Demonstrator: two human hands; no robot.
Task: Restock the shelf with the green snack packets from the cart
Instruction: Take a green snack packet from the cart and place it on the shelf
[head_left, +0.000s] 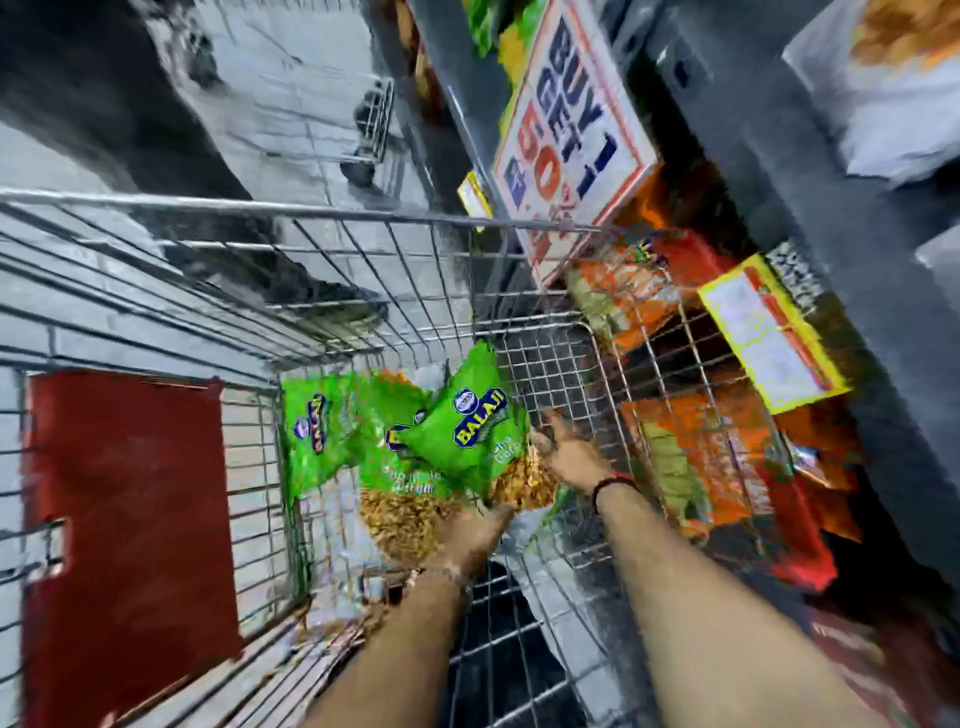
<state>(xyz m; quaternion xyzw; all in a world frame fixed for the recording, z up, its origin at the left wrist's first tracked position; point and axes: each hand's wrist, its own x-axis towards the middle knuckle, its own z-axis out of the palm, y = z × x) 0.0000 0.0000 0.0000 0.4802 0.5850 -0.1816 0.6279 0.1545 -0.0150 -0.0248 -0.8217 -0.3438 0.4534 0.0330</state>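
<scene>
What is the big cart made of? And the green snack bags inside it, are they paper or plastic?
The silver wire cart looks like bare shiny metal: thin grey rods crossing in a grid that glint in the light. The green snack packets look like glossy plastic film: they crinkle, shine, and carry bright printing. The picture is blurry, so that is a best guess.

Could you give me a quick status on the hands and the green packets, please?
Left hand gripping green packets in the cart. Right hand open beside them, touching. Nothing in the way.
</scene>
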